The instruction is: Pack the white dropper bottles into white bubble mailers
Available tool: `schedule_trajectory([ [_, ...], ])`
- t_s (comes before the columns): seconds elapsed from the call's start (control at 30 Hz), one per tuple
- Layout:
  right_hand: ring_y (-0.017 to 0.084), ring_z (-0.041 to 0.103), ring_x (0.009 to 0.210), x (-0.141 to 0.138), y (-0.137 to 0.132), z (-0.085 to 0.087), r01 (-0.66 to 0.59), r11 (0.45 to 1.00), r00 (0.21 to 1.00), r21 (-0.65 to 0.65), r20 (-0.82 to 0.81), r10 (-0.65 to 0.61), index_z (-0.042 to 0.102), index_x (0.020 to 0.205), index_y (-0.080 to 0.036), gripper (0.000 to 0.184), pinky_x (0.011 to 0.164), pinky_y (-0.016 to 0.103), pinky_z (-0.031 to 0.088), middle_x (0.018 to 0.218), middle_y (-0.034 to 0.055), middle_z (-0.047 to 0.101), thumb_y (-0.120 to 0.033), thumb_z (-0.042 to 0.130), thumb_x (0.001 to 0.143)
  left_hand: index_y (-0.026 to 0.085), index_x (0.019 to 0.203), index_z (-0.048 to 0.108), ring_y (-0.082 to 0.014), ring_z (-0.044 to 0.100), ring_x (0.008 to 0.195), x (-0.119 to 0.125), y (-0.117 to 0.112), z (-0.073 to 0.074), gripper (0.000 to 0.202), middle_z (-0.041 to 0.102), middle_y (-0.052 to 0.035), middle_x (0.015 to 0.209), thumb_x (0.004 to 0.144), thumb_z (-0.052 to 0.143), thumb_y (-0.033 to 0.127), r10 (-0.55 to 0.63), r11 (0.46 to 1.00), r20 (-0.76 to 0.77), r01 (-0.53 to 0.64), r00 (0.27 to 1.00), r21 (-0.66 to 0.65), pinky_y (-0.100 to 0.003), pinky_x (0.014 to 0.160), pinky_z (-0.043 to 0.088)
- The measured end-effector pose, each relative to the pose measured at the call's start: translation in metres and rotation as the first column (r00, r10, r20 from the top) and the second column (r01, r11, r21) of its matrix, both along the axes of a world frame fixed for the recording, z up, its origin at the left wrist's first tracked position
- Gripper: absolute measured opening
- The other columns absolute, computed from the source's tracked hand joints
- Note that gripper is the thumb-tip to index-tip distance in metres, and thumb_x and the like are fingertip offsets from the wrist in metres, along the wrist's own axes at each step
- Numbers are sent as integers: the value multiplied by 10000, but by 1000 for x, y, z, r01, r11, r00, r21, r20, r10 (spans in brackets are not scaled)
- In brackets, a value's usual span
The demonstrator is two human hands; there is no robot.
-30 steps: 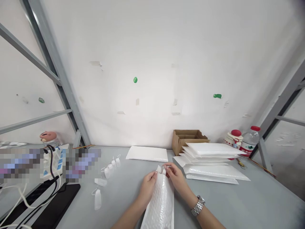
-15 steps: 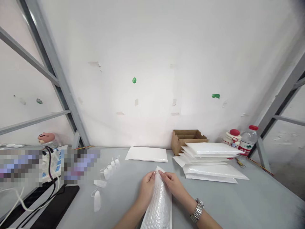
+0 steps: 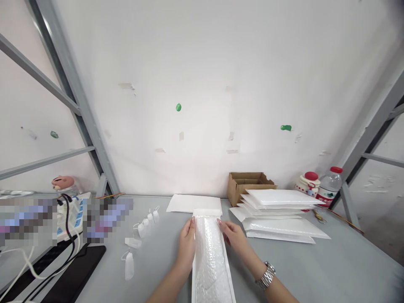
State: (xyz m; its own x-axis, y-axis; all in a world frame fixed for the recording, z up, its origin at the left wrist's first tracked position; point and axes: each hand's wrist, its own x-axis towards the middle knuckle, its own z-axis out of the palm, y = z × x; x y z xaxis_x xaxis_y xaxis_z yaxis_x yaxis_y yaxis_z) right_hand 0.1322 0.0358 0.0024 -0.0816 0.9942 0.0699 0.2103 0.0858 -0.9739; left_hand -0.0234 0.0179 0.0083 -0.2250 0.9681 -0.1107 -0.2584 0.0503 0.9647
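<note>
A white bubble mailer (image 3: 211, 261) lies lengthwise in front of me, its flap end pointing toward the wall. My left hand (image 3: 187, 244) grips its left edge near the top, thumb on the upper side. On the opposite edge, my right hand (image 3: 232, 235) pinches the mailer close to the flap, and a metal watch is on that wrist. Beyond the flap lies a flat white envelope (image 3: 189, 203). A stack of white mailers (image 3: 280, 214) sits to the right of my right hand.
Several small white tagged pouches (image 3: 129, 265) lie at left. Farther left are a power strip (image 3: 74, 214), cables and a black flat object (image 3: 78, 277). A cardboard box (image 3: 236, 189), a white jar (image 3: 307, 185) and a plastic bottle (image 3: 330, 187) stand at the back right.
My hands have moved apart from the pinched middle of the mailer's top to its two side edges. The mailer's top has spread out wider and flatter.
</note>
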Motion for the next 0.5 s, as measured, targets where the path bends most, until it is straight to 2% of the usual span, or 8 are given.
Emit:
schedule_trajectory([
  [0.07,96,315,480,-7,-5,-1,-110,994,994,-30,-5,110,477,541,-184,450,468,242,266,508,-58,333,-587,495,739,163,950,630,-264,550,1055,2,1,-2,509,655,-86,1056,659,601,580,17,1000,-6,-17,1000,-2,-319,889,413],
  [0.13,83,266,471,-12,-8,0,-144,989,989,-43,-25,143,418,511,-189,467,455,237,217,499,-68,278,-596,518,717,156,952,634,-272,543,1071,4,1,-3,529,648,-96,1076,661,587,596,-35,999,-12,36,999,9,-328,912,403],
  [0.2,80,256,466,-13,-8,-1,-139,988,989,-71,-55,135,416,513,-189,472,450,236,199,493,-71,279,-607,549,684,151,993,624,-276,548,1066,5,0,-2,553,652,-98,1068,690,550,607,-120,993,-13,121,993,20,-340,910,409],
  [0.3,79,273,467,-5,-2,-2,-22,997,992,-68,-127,14,431,520,-185,468,452,235,219,484,-73,310,-603,604,641,148,1073,590,-270,563,1049,5,-3,4,554,659,-91,1059,720,551,573,-233,972,-8,233,973,21,-349,914,409],
  [0.4,79,304,458,4,4,1,121,991,967,-53,-221,-130,441,520,-186,446,453,232,255,470,-76,346,-566,647,629,135,1057,603,-273,618,943,4,-6,11,535,684,-100,994,668,656,500,-422,906,-3,421,907,-32,-357,859,445],
  [0.5,111,432,492,8,4,11,106,991,943,-79,-308,-125,559,612,-181,357,490,239,346,503,-48,487,-512,692,612,136,1021,631,-278,631,920,1,-10,17,503,699,-97,947,635,705,448,-575,815,-12,572,818,-90,-349,813,468],
])
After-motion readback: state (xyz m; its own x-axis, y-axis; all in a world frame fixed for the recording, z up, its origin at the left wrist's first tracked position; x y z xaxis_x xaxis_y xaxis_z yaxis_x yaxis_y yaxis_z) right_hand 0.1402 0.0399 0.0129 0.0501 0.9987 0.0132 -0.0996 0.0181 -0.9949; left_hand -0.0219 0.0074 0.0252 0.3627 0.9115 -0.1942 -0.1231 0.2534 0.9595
